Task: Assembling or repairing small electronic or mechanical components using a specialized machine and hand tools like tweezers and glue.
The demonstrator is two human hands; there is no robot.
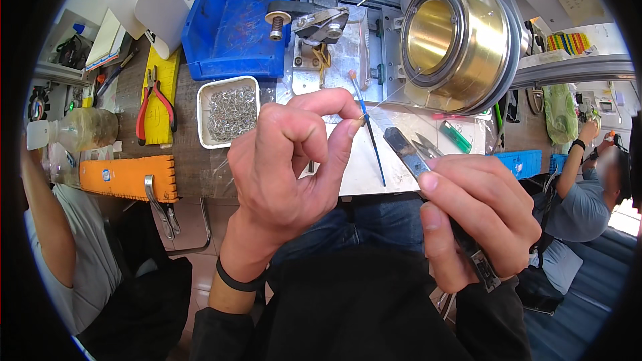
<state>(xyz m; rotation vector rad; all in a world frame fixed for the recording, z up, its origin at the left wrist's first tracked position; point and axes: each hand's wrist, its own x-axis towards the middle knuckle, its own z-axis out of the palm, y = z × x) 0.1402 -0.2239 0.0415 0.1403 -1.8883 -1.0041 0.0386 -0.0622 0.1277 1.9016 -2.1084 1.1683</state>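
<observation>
My left hand (284, 160) has its thumb and forefinger pinched together above a white board (394, 127). A tiny shiny bit shows at the fingertips, too small to name. Just beyond them lies a thin blue stick (373, 140), partly covered by the fingertips. Gripped in my right hand (478, 210) is a slim dark tool with a metal body (409, 154). Its far end points up and left toward the left fingertips, apart from them; its near end sticks out below the palm. Beside that tool are pointed metal tips (428, 144) and a green lighter (456, 138).
A white tray of small metal pieces (200, 117) and a blue bin (194, 47) stand left. Red-handled pliers (155, 103) lie on a yellow strip. A machine with a large brass-coloured spool (475, 47) stands at the back. Other people (578, 194) sit on both sides.
</observation>
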